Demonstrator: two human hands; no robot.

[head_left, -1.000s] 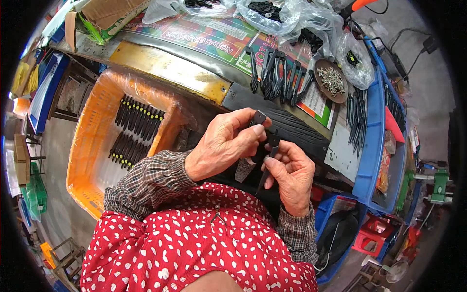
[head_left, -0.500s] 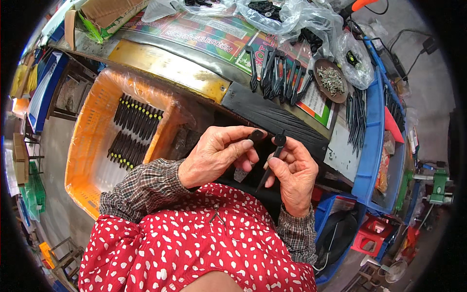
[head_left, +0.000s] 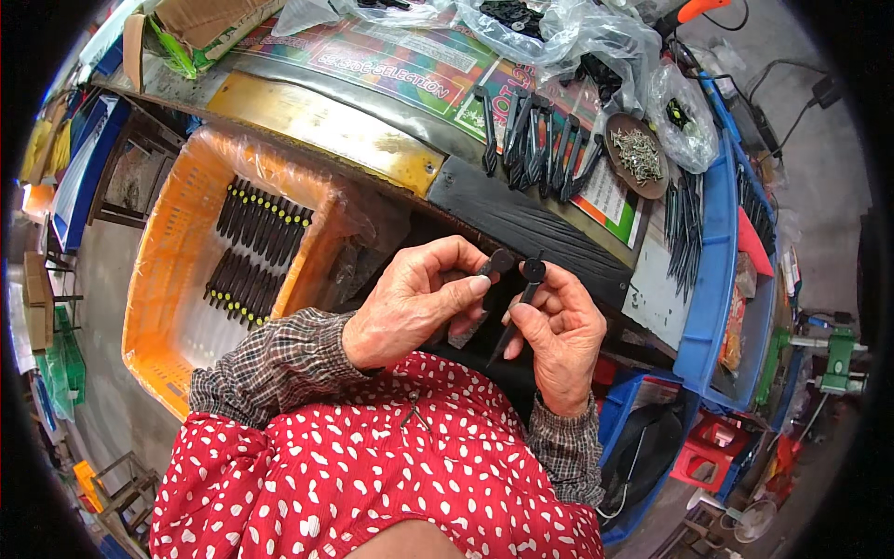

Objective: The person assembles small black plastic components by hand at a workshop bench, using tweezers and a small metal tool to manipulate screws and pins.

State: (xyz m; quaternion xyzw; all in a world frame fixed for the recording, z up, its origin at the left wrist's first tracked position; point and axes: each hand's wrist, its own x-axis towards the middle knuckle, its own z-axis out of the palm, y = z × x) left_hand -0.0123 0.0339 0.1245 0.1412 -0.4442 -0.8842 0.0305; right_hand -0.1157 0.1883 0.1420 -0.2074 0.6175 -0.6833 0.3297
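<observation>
Left hand (head_left: 410, 303) is pinching small black plastic disc (head_left: 501, 261); right hand (head_left: 562, 340) is gripping slim black pointed plastic stick (head_left: 533, 273); multicoloured sheet (head_left: 438, 45) is showing lettering (head_left: 382, 75).

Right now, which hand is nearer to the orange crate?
Left. The left hand is to the right of the orange crate; the right hand is farther right, beyond the left hand.

screws (head_left: 637, 156), crates (head_left: 154, 321) and a bench (head_left: 656, 303) show a workshop.

The left hand (head_left: 410, 303) has lowered; its black disc (head_left: 502, 261) sits nearer the black stick (head_left: 534, 271).
</observation>
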